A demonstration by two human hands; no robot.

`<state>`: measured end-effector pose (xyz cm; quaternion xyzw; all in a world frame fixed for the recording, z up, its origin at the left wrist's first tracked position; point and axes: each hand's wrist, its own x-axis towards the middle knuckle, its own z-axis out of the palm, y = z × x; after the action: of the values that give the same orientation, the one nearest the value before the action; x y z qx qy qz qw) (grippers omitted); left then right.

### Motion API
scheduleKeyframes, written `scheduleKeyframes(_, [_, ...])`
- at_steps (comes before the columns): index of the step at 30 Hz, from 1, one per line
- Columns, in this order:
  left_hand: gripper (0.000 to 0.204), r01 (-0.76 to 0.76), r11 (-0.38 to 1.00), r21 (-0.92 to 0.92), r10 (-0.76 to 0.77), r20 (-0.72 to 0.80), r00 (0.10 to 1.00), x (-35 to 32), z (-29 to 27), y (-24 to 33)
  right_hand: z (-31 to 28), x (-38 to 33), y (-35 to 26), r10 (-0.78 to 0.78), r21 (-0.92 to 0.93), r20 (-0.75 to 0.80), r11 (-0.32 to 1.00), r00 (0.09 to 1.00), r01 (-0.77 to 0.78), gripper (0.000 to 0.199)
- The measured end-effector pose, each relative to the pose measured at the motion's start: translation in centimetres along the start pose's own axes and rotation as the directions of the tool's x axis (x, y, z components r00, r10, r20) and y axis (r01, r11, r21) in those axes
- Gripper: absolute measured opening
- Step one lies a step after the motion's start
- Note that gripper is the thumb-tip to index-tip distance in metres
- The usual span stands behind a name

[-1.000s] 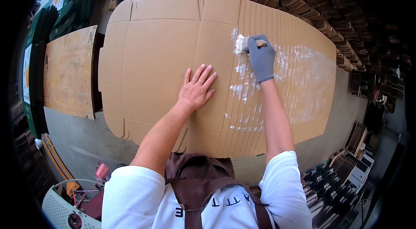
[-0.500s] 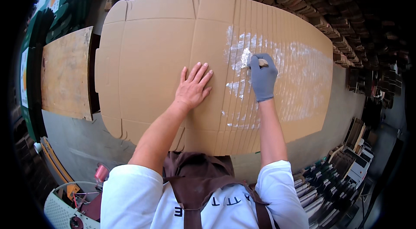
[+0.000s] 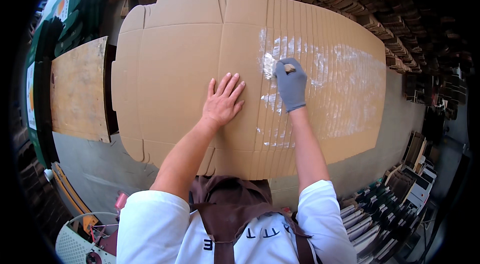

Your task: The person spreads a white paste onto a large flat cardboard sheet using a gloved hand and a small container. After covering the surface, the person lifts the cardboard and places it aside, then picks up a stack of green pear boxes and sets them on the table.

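Observation:
Flat brown cardboard sheets [image 3: 175, 69] lie in front of me, staggered so that a row of narrow strips shows on the right. White, wet-looking glue [image 3: 345, 59] is smeared over those strips. My bare left hand [image 3: 223, 98] rests flat on the cardboard with its fingers spread. My right hand [image 3: 291, 86], in a grey glove, is closed around the handle of a brush [image 3: 289, 68]. The white-coated bristles [image 3: 269, 65] touch the cardboard at the left edge of the smeared strips.
A wooden board [image 3: 80, 89] stands left of the cardboard. Bundles of folded cardboard [image 3: 345, 1] are stacked along the far side. Dark and white flat pieces [image 3: 367, 219] stand in rows at the lower right. A perforated round-edged machine part [image 3: 82, 241] is at the lower left.
My right hand and the brush have moved left across the strips, to the edge of the white smear. My left hand stays in the same place on the cardboard.

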<state>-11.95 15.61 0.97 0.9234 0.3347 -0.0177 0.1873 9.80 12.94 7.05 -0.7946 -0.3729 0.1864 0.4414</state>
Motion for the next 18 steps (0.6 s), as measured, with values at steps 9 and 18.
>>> scheduleKeyframes(9, [0.055, -0.017, 0.999, -0.036, 0.014, -0.085, 0.996, 0.3, 0.1, -0.2, 0.5, 1.8, 0.3, -0.028, 0.057, -0.07, 0.998, 0.997, 0.032, 0.011])
scheduleKeyframes(18, [0.055, -0.008, 1.0, -0.015, 0.008, -0.064, 0.998, 0.2, 0.3, -0.3, 0.0, -2.9, -1.7, -0.036, -0.025, 0.023, 0.999, 0.999, 0.037, 0.009])
